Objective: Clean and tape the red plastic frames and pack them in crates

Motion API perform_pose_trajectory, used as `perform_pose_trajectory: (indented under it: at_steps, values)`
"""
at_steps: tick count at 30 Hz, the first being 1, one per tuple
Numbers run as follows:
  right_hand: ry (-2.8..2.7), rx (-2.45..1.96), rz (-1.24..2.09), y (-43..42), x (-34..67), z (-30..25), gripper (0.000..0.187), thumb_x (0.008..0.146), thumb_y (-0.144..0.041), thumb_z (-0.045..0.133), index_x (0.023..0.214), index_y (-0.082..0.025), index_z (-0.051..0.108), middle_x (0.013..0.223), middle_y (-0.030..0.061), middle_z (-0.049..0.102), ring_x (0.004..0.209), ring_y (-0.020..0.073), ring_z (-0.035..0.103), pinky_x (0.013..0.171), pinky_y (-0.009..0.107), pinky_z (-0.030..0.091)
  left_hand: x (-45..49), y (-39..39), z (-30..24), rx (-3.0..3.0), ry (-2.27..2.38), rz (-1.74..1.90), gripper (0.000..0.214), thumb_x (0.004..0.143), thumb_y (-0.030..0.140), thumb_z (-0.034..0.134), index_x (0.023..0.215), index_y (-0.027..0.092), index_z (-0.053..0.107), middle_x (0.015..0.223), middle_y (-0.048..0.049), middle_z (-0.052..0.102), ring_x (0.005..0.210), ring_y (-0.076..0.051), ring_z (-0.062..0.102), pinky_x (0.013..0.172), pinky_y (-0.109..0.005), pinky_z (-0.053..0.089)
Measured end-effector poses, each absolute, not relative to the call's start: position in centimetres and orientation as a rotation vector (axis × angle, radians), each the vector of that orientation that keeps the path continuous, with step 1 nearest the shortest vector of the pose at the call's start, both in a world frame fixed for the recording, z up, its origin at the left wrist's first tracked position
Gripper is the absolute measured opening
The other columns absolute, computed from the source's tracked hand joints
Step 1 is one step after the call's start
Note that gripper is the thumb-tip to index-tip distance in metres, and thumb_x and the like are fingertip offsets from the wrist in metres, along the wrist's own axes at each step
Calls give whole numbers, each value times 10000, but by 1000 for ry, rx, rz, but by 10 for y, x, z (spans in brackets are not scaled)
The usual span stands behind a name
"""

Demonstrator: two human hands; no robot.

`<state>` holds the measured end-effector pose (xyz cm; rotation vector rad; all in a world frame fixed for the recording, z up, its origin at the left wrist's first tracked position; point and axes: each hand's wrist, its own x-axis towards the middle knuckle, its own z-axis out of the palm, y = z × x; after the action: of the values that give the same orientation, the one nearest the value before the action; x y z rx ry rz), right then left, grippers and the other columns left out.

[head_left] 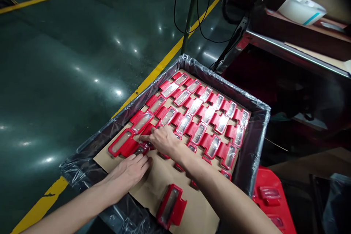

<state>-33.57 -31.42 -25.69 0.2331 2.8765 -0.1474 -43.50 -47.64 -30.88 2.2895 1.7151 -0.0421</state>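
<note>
Both hands are at one red plastic part with a clear window point(141, 150), low against the cardboard near the box's left side. My left hand point(131, 171) has its fingers together and bent over the part's near edge. My right hand point(163, 140) comes from the other side, its index finger stretched across the part and the other fingers curled down; their tips are partly hidden. Beside them lies another windowed red part point(122, 143). Rows of similar red parts point(183, 123) fill the far portion of the cardboard sheet point(153, 181). A single red part point(170, 206) lies apart at the near edge.
The box's wall, lined with dark plastic film point(255, 150), rises around the parts. At right, a red tray point(276, 181) holds similar parts below a workbench point(298, 56). A dark post point(189, 18) and hanging cables stand behind. A yellow line point(164, 62) crosses the green floor.
</note>
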Motion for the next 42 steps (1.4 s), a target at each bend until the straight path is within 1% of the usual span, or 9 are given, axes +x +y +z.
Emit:
perform_pose_trajectory:
  at_steps: [2,7,14,18,23,31,36,39,42]
  values:
    - [2880,231,-142,-314,-336,-257,437,911,-121,369,1285,-327,463,806,29,640,673,168,635,493,258,347,-440,-474,-297,2246,1752,30,341,826,223,452,1140,140,556,985,-87,638,881,-230,571,788,-342,447]
    - [2889,234,-143,-315,-334,-260,363,923,-145,361,1206,-280,543,817,47,645,686,172,634,500,259,371,-457,-455,-277,1982,2146,300,345,920,262,306,1065,129,589,910,-87,633,822,-193,611,722,-307,474]
    - [2934,264,-202,-313,-334,-267,410,911,-160,393,1278,-322,476,816,28,655,674,180,641,475,254,374,-458,-439,-273,1643,2196,246,400,890,304,271,1001,147,622,947,-100,641,881,-217,614,795,-343,468]
    - [2910,266,-212,-312,-335,-269,434,889,-183,442,1298,-329,450,812,24,660,684,201,646,481,266,394,-454,-435,-268,1384,2245,190,387,864,354,305,1015,205,629,979,-67,655,879,-224,617,730,-325,443]
    - [2888,252,-190,-311,-337,-269,456,853,-139,469,1259,-346,472,807,17,654,660,199,641,458,267,385,-458,-434,-278,1248,2223,295,310,808,369,369,880,213,627,906,-43,647,790,-199,595,656,-292,405]
    - [2870,238,-170,-311,-337,-268,488,860,-153,475,1303,-351,426,841,29,656,672,198,646,455,267,384,-464,-442,-289,1379,2148,449,284,821,379,388,867,223,621,837,-15,590,705,-156,544,677,-290,399]
    - [2859,251,-221,-310,-338,-265,310,881,-161,452,1142,-283,569,839,32,661,687,186,644,466,263,384,-466,-450,-292,1649,2060,628,294,871,333,390,894,214,657,880,-27,631,804,-150,613,763,-254,439]
    - [2836,246,-232,-311,-339,-263,280,882,-144,435,1077,-256,602,856,39,665,700,185,644,475,265,387,-466,-451,-293,1795,2049,646,312,894,310,368,896,205,662,846,-32,631,767,-147,623,716,-239,458]
    - [2829,250,-227,-311,-339,-263,330,872,-145,451,1149,-284,565,833,38,662,706,190,644,485,263,394,-468,-452,-295,1859,2025,619,307,902,284,363,892,202,659,843,-34,626,765,-145,623,685,-229,463]
